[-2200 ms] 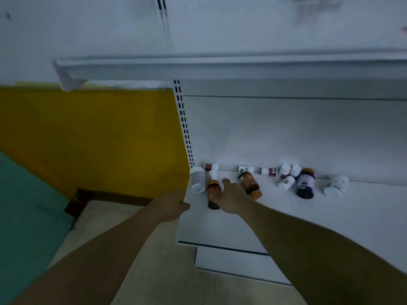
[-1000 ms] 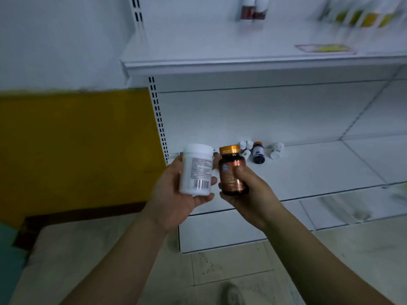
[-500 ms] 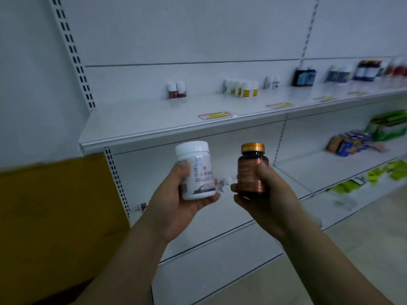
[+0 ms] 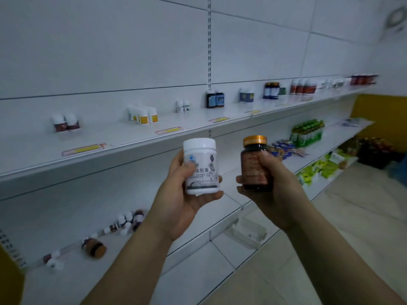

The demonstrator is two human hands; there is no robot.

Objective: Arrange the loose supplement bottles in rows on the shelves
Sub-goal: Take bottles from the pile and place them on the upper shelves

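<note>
My left hand (image 4: 176,203) holds a white bottle (image 4: 201,167) with a white cap upright in front of me. My right hand (image 4: 277,190) grips a dark amber bottle (image 4: 255,164) with a gold cap, also upright, just to the right of the white one. Both are raised in front of the upper shelf (image 4: 132,148), which carries small groups of bottles along its back, among them a white and yellow group (image 4: 144,115) and a dark pair (image 4: 215,99). On the bottom shelf (image 4: 92,274), at lower left, several loose bottles lie scattered, including an amber bottle on its side (image 4: 93,249).
Price labels (image 4: 83,149) sit along the upper shelf's front edge. Further right, the lower shelves hold green bottle packs (image 4: 307,133) and green packets (image 4: 319,168). A white tray (image 4: 248,235) lies on the floor by the shelf base. A yellow wall (image 4: 383,119) stands at the far right.
My hands picked up the two bottles from the bottom shelf and lifted them. My view has swung up and to the right, from the bottom shelf to the upper shelf and along its length.
</note>
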